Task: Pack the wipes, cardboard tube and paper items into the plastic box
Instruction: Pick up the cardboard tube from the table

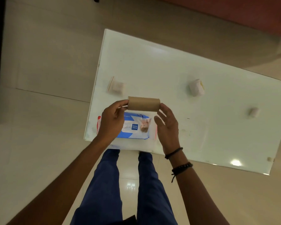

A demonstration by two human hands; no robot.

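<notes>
A brown tube is held level between both hands above the white surface. The left hand is closed on its left end with thumb and fingers; the right hand touches the right end at the thumb, its other fingers spread loosely open. Directly below the tube, at 6 o'clock from it, the blue wipes are seen lying flat in the clear box with red side clips, set at the near edge of the surface. Three white paper items are left on the surface: one at 11 o'clock from the tube, one at 2 o'clock, and a smaller one at 3 o'clock, well apart. Dark bands are worn on the right wrist.
</notes>
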